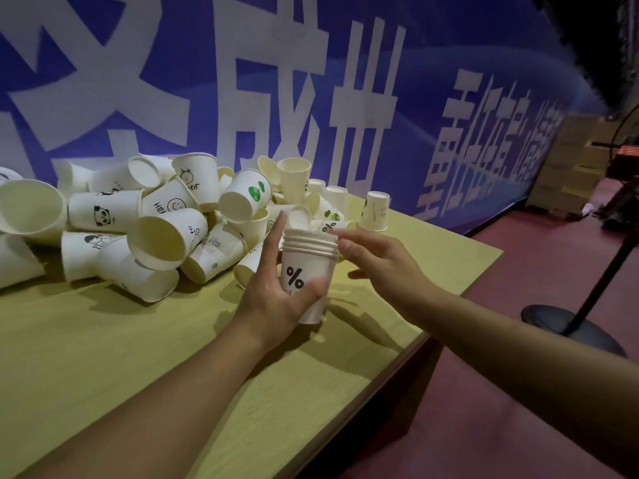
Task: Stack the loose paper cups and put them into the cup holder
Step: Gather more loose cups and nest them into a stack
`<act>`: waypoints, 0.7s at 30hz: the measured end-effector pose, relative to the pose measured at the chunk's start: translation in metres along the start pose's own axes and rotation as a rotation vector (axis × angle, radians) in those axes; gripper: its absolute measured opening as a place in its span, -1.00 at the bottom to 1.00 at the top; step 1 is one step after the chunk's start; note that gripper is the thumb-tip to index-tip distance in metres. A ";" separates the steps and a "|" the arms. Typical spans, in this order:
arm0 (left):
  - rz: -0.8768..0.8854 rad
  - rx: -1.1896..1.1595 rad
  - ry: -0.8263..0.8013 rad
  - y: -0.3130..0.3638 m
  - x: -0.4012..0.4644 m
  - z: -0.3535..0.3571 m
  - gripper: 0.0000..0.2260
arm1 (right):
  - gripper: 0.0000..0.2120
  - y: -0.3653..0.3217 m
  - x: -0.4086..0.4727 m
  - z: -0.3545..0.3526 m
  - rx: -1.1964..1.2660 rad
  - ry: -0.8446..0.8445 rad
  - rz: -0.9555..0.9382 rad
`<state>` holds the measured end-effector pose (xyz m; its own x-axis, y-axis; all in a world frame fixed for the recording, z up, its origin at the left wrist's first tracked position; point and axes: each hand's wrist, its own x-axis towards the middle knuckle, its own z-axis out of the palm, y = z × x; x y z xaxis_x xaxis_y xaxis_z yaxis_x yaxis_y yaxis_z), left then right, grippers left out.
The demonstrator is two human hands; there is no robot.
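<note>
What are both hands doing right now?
Left hand: grips the stack of cups.
Right hand: open, fingers beside the stack's rim, holding nothing.

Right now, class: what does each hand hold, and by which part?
Left hand grips the stack of cups round its lower wall. Right hand, fingers straight, holds nothing.

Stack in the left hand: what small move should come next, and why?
Probably the right hand should reach into the pile for another loose cup. It is open beside the stack, holding nothing, while the left hand grips the stack upright, and many cups remain unstacked.
</note>
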<state>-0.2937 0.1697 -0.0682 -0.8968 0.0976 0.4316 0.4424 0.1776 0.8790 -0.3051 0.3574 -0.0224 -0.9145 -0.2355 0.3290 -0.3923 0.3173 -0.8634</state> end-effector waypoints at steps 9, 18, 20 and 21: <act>-0.024 0.000 0.070 -0.005 0.005 0.003 -0.32 | -0.79 0.061 0.099 -0.060 -0.490 0.313 0.078; -0.039 -0.029 0.047 -0.008 0.010 0.001 -0.19 | -0.54 0.117 0.175 -0.099 -0.830 0.395 0.290; -0.043 -0.050 0.047 -0.009 0.011 0.001 -0.17 | -0.60 0.120 0.178 -0.100 -0.830 0.405 0.262; -0.045 -0.051 0.046 -0.009 0.011 0.001 -0.17 | -0.63 0.121 0.177 -0.100 -0.818 0.432 0.235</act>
<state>-0.3072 0.1699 -0.0719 -0.9157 0.0449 0.3993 0.4016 0.1310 0.9064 -0.5246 0.4454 -0.0300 -0.8719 0.2238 0.4356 0.0080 0.8958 -0.4443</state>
